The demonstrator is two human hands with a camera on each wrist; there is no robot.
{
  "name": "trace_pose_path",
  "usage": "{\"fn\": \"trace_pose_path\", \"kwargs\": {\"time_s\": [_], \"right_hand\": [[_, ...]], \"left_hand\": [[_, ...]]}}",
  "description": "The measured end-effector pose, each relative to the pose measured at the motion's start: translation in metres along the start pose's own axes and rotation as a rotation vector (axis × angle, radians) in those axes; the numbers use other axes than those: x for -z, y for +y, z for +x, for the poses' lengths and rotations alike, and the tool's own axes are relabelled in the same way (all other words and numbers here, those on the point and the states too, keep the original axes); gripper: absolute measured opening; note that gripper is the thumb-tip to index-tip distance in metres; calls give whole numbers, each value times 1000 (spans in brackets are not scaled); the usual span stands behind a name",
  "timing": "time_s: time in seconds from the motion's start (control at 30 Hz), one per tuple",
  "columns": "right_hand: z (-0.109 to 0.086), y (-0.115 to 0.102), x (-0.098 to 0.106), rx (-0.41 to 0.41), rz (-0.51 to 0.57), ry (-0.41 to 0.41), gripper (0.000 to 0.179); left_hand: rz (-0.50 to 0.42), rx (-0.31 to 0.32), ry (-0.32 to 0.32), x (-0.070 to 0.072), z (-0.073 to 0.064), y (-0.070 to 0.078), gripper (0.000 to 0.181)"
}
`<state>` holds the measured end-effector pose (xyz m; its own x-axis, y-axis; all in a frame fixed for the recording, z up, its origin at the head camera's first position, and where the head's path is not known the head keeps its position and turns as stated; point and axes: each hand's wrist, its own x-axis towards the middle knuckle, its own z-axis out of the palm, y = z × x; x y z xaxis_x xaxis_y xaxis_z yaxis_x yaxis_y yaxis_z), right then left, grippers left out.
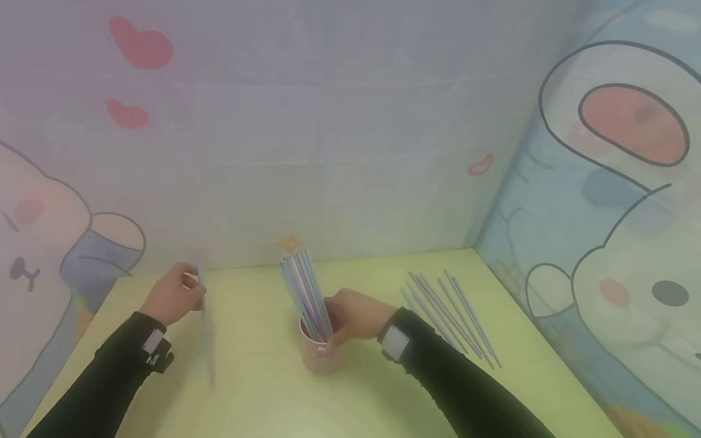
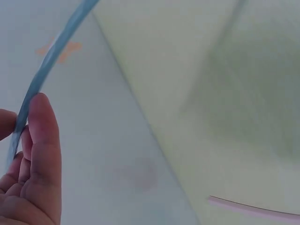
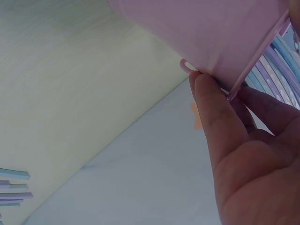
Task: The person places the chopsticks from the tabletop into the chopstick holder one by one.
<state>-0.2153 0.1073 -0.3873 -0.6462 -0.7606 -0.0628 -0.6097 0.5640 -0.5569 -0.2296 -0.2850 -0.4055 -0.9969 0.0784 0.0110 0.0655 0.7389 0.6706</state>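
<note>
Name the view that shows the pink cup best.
The head view: the pink cup shows from top to bottom, partly covered by the right hand. The right wrist view gives a cropped close-up; the left wrist view lacks it.

The thin, straight, glossy stick (image 2: 49,61) pinched by the left hand (image 1: 172,295) is plain light blue. The smooth, round cup (image 1: 323,362) in the right hand's (image 1: 358,313) grip is plain pink, and the slim, shiny sticks (image 1: 303,292) rising beside those fingers mix pale blue, lilac and silvery tones. Right of that grip, loose slender sticks (image 1: 474,319) show lilac and pale blue. Behind both wrists run plain black fabric sleeves (image 1: 465,389). Under both grips, the flat tabletop (image 1: 252,389) is pale yellow-green; beyond them, a greyish-lavender backdrop sheet (image 1: 356,121) carries pink hearts (image 1: 141,48).
</note>
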Motion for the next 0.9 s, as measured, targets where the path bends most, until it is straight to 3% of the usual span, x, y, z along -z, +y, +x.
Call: {"fn": "trace_pose_path", "kwargs": {"time_s": [0.3,0.73,0.9], "right_hand": [[-2,-2,1,-4,-13,4,52],[0,-1,1,-1,2,3,52],[1,-1,1,7,18,-3,52]], "left_hand": [[-104,-65,39,4,-7,54,58],[-438,-186,189,-8,-11,111,53],[-508,-232,217,-18,-12,124,45]]}}
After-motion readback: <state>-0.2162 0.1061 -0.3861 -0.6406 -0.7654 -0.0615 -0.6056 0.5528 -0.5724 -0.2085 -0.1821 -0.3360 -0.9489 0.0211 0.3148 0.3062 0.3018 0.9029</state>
